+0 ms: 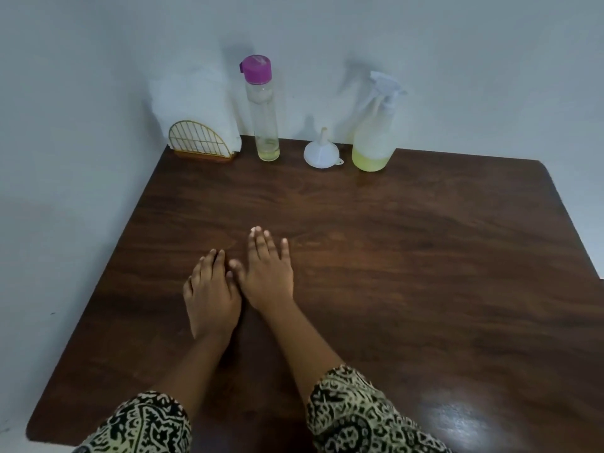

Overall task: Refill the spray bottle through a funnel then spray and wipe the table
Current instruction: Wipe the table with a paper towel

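A translucent spray bottle [376, 132] with a white trigger head stands at the back right of the dark wooden table [425, 273]; a low layer of yellow liquid fills its bottom. Left of it a small white funnel [321, 153] sits upside down, spout up. Further left stands a tall clear bottle [263, 116] with a purple cap and a little yellowish liquid. My left hand [210, 294] and my right hand [266, 269] lie flat on the table side by side, palms down, fingers straight, holding nothing, well in front of the bottles.
A gold wire holder [201, 140] with white napkins [196, 96] stands in the back left corner against the wall. Pale walls close the table's far and left sides. The table's right edge and rounded corners are in view.
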Demonstrator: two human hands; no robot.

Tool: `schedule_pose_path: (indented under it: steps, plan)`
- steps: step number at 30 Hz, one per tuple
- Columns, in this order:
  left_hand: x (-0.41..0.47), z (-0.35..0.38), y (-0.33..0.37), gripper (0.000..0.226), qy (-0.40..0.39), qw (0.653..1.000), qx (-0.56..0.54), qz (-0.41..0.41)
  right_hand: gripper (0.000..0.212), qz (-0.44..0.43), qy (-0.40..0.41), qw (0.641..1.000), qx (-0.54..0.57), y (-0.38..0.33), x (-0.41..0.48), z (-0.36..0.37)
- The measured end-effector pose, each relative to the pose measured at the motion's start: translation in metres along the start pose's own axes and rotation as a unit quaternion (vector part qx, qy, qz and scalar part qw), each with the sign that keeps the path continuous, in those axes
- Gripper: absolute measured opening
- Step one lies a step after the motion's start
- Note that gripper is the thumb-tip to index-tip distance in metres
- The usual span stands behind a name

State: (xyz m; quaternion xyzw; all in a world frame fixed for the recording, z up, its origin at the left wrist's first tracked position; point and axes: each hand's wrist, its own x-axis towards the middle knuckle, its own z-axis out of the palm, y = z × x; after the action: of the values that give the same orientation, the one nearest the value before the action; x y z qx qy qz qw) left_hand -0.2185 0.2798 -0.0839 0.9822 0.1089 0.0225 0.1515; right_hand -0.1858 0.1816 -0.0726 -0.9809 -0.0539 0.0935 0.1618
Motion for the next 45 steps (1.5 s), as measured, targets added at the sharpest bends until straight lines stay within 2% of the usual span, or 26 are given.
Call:
schedule_pose_path:
  steps: [2, 4, 6, 8, 10, 13, 16, 18, 20, 22, 23, 26, 29, 31, 33, 35, 38, 40, 43, 45]
  plan:
    - [0.000, 0.000, 0.001, 0.045, 0.002, 1.000, 0.000, 0.001, 0.071, 0.025, 0.023, 0.999, -0.013, 0.035, -0.018, -0.005]
    - [0.000, 0.000, 0.001, 0.045, 0.006, 1.000, 0.006, 0.003, 0.072, 0.116, 0.075, 0.990, -0.033, 0.099, -0.034, -0.016]
    - [0.001, 0.000, 0.002, 0.044, 0.009, 1.000, 0.010, 0.008, 0.071, 0.241, 0.107, 0.964, -0.042, 0.179, -0.055, -0.038]
    - [0.001, 0.000, 0.002, 0.044, 0.010, 1.000, 0.015, 0.011, 0.070, 0.353, 0.104, 0.929, -0.031, 0.242, -0.078, -0.065]
    - [-0.001, 0.000, 0.004, 0.044, 0.014, 0.999, 0.019, 0.023, 0.071, 0.403, 0.098, 0.910, -0.015, 0.262, -0.089, -0.077]
    - [-0.004, -0.001, 0.007, 0.043, 0.019, 0.999, 0.027, 0.040, 0.074, 0.342, 0.087, 0.936, -0.004, 0.215, -0.081, -0.060]
    - [-0.010, -0.003, 0.011, 0.043, 0.013, 0.998, 0.036, 0.041, 0.078, 0.187, 0.066, 0.980, -0.008, 0.125, -0.084, -0.027]
    - [-0.016, -0.002, 0.015, 0.043, 0.011, 0.999, 0.029, 0.038, 0.075, 0.077, 0.025, 0.997, -0.016, 0.076, -0.102, -0.014]
    - [-0.028, -0.001, 0.019, 0.043, 0.011, 0.999, 0.019, 0.034, 0.071, 0.004, -0.012, 1.000, -0.023, 0.060, -0.125, -0.009]
    - [-0.042, 0.002, 0.023, 0.044, 0.008, 0.999, 0.008, 0.031, 0.070, -0.021, 0.008, 0.999, -0.035, 0.079, -0.145, -0.009]
    - [-0.049, 0.004, 0.026, 0.044, 0.007, 1.000, 0.004, 0.029, 0.070, -0.005, 0.034, 0.999, -0.040, 0.098, -0.153, -0.010]
    - [-0.069, 0.007, 0.033, 0.044, 0.005, 1.000, 0.000, 0.031, 0.075, 0.157, 0.085, 0.983, -0.045, 0.182, -0.175, -0.022]
    - [-0.080, 0.010, 0.037, 0.044, 0.006, 1.000, -0.005, 0.029, 0.070, 0.334, 0.109, 0.936, -0.030, 0.269, -0.202, -0.051]
    - [-0.085, 0.011, 0.039, 0.043, 0.008, 1.000, -0.009, 0.026, 0.068, 0.420, 0.117, 0.900, 0.002, 0.288, -0.211, -0.067]
    - [-0.088, 0.010, 0.040, 0.043, 0.010, 1.000, -0.012, 0.027, 0.070, 0.446, 0.130, 0.885, 0.017, 0.271, -0.202, -0.064]
    - [-0.092, 0.010, 0.041, 0.043, 0.013, 0.999, -0.021, 0.021, 0.072, 0.397, 0.133, 0.908, 0.015, 0.226, -0.184, -0.049]
    - [-0.101, 0.009, 0.038, 0.043, 0.024, 0.999, -0.035, 0.005, 0.076, 0.212, 0.111, 0.970, 0.030, 0.137, -0.157, -0.015]
    - [-0.106, 0.009, 0.035, 0.044, 0.032, 0.999, -0.041, -0.008, 0.078, 0.102, 0.068, 0.992, 0.014, 0.082, -0.151, -0.001]
    - [-0.110, 0.009, 0.032, 0.044, 0.032, 0.999, -0.041, -0.015, 0.065, 0.019, 0.015, 1.000, -0.011, 0.062, -0.160, -0.005]
    - [-0.109, 0.009, 0.032, 0.044, 0.033, 0.999, -0.035, -0.012, 0.067, 0.035, 0.025, 0.999, -0.022, 0.090, -0.169, -0.008]
